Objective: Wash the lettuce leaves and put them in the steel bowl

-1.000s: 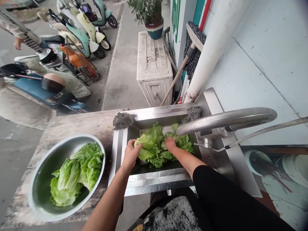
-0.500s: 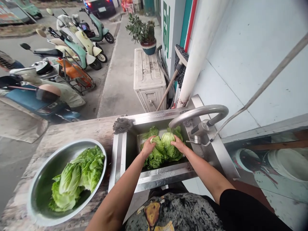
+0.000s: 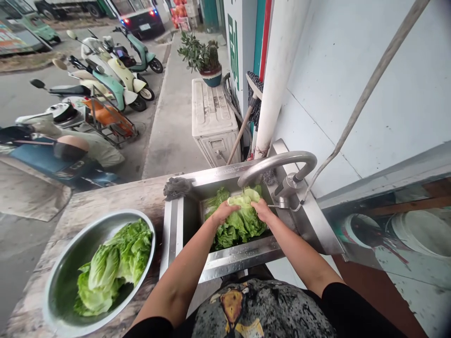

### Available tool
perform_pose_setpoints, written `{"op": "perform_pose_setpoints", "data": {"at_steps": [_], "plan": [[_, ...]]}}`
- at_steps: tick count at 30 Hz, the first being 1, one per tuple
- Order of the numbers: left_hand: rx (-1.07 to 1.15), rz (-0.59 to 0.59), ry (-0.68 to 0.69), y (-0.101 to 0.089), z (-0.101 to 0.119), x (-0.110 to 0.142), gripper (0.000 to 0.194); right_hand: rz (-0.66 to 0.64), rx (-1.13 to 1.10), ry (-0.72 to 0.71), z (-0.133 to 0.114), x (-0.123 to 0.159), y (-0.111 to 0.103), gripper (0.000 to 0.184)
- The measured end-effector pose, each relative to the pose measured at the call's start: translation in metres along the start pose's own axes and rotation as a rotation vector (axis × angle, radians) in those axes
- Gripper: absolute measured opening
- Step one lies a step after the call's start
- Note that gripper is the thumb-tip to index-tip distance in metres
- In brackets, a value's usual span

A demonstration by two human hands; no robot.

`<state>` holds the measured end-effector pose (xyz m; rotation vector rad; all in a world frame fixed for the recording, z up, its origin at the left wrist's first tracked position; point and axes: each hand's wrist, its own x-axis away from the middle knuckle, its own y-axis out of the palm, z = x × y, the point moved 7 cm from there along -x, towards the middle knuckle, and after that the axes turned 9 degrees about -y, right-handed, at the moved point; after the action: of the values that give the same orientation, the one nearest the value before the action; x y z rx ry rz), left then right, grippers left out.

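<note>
In the head view, grips a pale green lettuce [image 3: 244, 206] with both hands just right of the middle of the frame: closes the left hand [image 3: 223, 212] on its left edge and the right hand [image 3: 261, 211] on its right edge, with fingertips partly hidden. Holds it in the metal sink [image 3: 173, 230], below the curved faucet [image 3: 282, 158], near loose leaves [image 3: 215, 198] in the basin. Shows at lower left a metal bowl [image 3: 61, 272], tilted in appearance, on the worn wooden counter [image 3: 134, 191], with heaped greens [image 3: 112, 265] inside. Shows also a crumpled dark cloth [image 3: 177, 187] on the sink's upper-left corner and a scourer [image 3: 269, 177] near the faucet. Includes toward the top center a potted plant [image 3: 210, 75] on a whitish metal box [image 3: 214, 110], beside a mop [image 3: 241, 129], and at upper left several parked scooters [image 3: 121, 87].
</note>
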<state>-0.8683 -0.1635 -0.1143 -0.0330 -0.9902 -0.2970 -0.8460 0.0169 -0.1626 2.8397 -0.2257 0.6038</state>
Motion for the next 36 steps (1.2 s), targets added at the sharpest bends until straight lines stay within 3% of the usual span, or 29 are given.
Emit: {"op": "perform_pose_setpoints", "data": {"at_steps": [3, 7, 9, 13, 17, 19, 25, 29, 31, 33, 36], "plan": [[0.086, -0.035, -0.022, -0.009, 0.000, 0.005, 0.067, 0.006, -0.130, 0.064, -0.004, 0.003, 0.005, 0.043], [0.187, -0.033, -0.034, -0.014, -0.003, 0.009, 0.068, -0.075, -0.136, 0.099, -0.013, 0.007, 0.018, 0.056], [0.197, -0.032, -0.034, -0.014, -0.002, 0.010, 0.069, -0.026, -0.035, 0.098, -0.016, 0.005, 0.015, 0.059], [0.179, -0.063, -0.006, -0.019, 0.009, 0.013, 0.078, 0.124, 0.003, 0.132, -0.015, 0.003, 0.006, 0.043], [0.144, -0.139, -0.011, -0.015, 0.015, 0.015, 0.090, -0.075, -0.037, 0.088, -0.020, 0.004, 0.026, 0.053], [0.094, -0.144, -0.028, -0.010, 0.014, 0.013, 0.090, -0.110, -0.011, 0.038, -0.025, 0.006, 0.032, 0.058], [0.010, -0.091, 0.079, -0.008, 0.027, 0.008, 0.086, 0.008, -0.085, 0.017, -0.027, 0.003, 0.024, 0.047], [0.061, -0.159, 0.039, -0.015, 0.033, 0.011, 0.088, 0.077, -0.285, 0.089, -0.017, -0.003, 0.018, 0.033], [0.053, -0.105, 0.056, -0.019, 0.036, 0.009, 0.077, 0.115, -0.374, 0.128, -0.012, -0.005, 0.018, 0.029], [-0.019, 0.047, 0.105, -0.025, 0.040, 0.005, 0.059, 0.150, -0.404, 0.132, -0.010, -0.007, 0.021, 0.027], [-0.147, 0.180, 0.153, -0.019, 0.043, 0.000, 0.048, 0.193, -0.302, 0.106, -0.015, -0.005, 0.029, 0.028]]}}
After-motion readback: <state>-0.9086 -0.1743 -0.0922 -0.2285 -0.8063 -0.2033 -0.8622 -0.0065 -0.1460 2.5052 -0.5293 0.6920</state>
